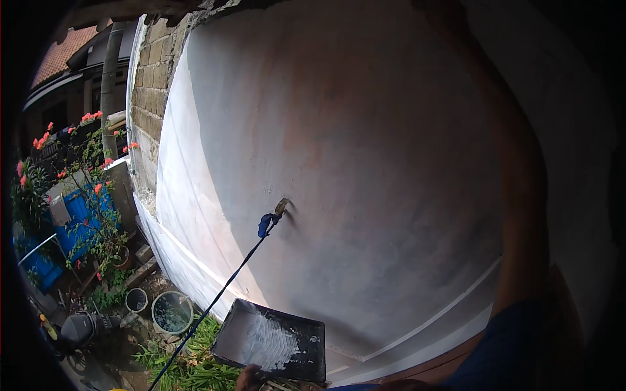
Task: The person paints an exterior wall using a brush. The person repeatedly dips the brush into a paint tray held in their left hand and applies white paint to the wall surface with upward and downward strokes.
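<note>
At the lower edge, my left hand [249, 378] grips the near rim of a black paint tray [308, 345]. Only part of that hand shows, and it is dark. White paint is smeared across the tray's ridged bottom. My right arm [521, 215], bare below a blue sleeve [505, 345], stretches up along the right side. It leaves the picture at the top, so the right hand and anything in it are hidden. Before me stands a wall [365, 163] with patchy white paint over grey and reddish areas.
A blue cord [225, 285] runs from a hook [282, 206] on the wall down past the tray's left. Green plants [195, 365], a round water-filled tub [173, 313] and a smaller pot [136, 300] lie below left. Red-flowered shrubs [98, 228] grow beyond, beside bare blocks [151, 85].
</note>
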Demonstrator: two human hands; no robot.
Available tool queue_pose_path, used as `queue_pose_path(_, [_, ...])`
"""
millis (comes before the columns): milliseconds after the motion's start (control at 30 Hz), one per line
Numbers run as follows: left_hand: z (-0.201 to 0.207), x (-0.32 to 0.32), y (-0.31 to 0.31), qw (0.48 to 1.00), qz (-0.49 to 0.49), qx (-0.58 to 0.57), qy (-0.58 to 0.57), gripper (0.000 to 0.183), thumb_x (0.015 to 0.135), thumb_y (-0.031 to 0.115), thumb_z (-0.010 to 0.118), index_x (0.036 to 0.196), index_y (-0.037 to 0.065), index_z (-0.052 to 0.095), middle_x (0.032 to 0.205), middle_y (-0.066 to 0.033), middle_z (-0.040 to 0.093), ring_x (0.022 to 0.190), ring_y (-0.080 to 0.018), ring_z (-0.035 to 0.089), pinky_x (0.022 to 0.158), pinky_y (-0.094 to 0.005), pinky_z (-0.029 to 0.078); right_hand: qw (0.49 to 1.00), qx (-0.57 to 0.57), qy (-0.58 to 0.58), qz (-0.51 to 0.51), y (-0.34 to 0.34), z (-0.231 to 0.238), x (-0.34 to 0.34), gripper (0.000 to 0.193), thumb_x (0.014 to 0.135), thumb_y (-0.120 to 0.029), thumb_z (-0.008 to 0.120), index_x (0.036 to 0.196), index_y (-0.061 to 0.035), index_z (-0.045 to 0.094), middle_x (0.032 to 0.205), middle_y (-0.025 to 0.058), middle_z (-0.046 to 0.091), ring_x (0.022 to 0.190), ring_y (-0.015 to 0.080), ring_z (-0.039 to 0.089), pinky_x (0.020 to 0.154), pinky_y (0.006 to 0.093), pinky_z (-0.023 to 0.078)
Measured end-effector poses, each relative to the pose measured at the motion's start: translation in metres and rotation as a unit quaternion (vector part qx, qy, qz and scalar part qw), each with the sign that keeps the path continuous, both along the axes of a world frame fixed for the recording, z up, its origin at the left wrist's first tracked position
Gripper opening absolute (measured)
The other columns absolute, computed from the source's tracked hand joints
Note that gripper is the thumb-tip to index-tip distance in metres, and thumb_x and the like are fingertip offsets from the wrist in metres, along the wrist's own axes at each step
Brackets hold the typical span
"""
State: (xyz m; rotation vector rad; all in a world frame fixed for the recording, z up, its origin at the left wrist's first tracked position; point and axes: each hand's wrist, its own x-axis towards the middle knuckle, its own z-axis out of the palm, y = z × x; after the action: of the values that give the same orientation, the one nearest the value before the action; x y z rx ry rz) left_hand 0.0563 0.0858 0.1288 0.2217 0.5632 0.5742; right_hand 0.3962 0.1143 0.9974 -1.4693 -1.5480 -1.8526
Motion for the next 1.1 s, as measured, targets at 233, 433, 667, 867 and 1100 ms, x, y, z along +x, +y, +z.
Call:
queue_pose_path(233, [-0.073, -0.046, -0.018, 0.976, 0.039, 0.212, 0.020, 0.031, 0.075, -0.002, 0.052, 0.103, 0.007, 0.043, 0.087, -0.0066, 0.046, 0.075, -0.0220, 0.052, 0.081, -0.0445, 0.046, 0.969, 0.026, -0.190, -0.156, 0.035, -0.061, -0.007, 0.021, 0.078, -0.013, 0.057, 0.099, -0.0107, 0.060, 0.095, 0.0050, 0.061, 0.085, 0.0191, 0.059, 0.076, 0.0343, 0.046])
queue_pose_path(433, [-0.044, -0.054, -0.012, 0.999, 0.049, -0.007, -0.008, 0.004, 0.075, 0.006, 0.053, 0.076, 0.007, 0.049, 0.061, -0.0051, 0.046, 0.059, -0.0206, 0.049, 0.077, -0.0455, 0.047, 0.990, 0.016, -0.129, -0.060, 0.005, -0.007, -0.041, 0.028, 0.083, -0.016, 0.052, 0.111, -0.0130, 0.054, 0.100, 0.0070, 0.057, 0.090, 0.0204, 0.056, 0.079, 0.0359, 0.046])
queue_pose_path(667, [-0.001, -0.070, -0.022, 0.992, 0.093, -0.066, 0.051, 0.008, 0.074, 0.006, 0.053, 0.069, 0.007, 0.048, 0.054, -0.0046, 0.044, 0.053, -0.0198, 0.046, 0.075, -0.0455, 0.048, 0.952, 0.032, -0.228, -0.203, 0.026, 0.005, 0.014, 0.033, 0.082, -0.028, 0.055, 0.113, -0.0171, 0.054, 0.111, 0.0062, 0.055, 0.095, 0.0240, 0.056, 0.080, 0.0381, 0.045])
queue_pose_path(867, [0.036, -0.110, -0.030, 0.977, 0.153, -0.071, 0.128, 0.028, 0.075, 0.006, 0.051, 0.051, 0.013, 0.038, 0.044, -0.0015, 0.033, 0.043, -0.0167, 0.035, 0.076, -0.0436, 0.048, 0.982, -0.125, -0.072, -0.119, 0.045, -0.067, -0.056, 0.035, 0.082, -0.028, 0.055, 0.112, -0.0095, 0.054, 0.098, 0.0112, 0.060, 0.088, 0.0261, 0.058, 0.077, 0.0377, 0.046])
queue_pose_path(1100, [0.035, -0.088, -0.023, 0.986, 0.116, -0.071, 0.096, 0.021, 0.076, 0.007, 0.050, 0.058, 0.011, 0.043, 0.046, -0.0008, 0.033, 0.044, -0.0157, 0.035, 0.074, -0.0416, 0.049, 0.968, 0.050, -0.244, -0.038, 0.055, -0.029, 0.014, 0.022, 0.080, -0.016, 0.054, 0.096, -0.0019, 0.057, 0.083, 0.0145, 0.060, 0.073, 0.0253, 0.059, 0.067, 0.0363, 0.048])
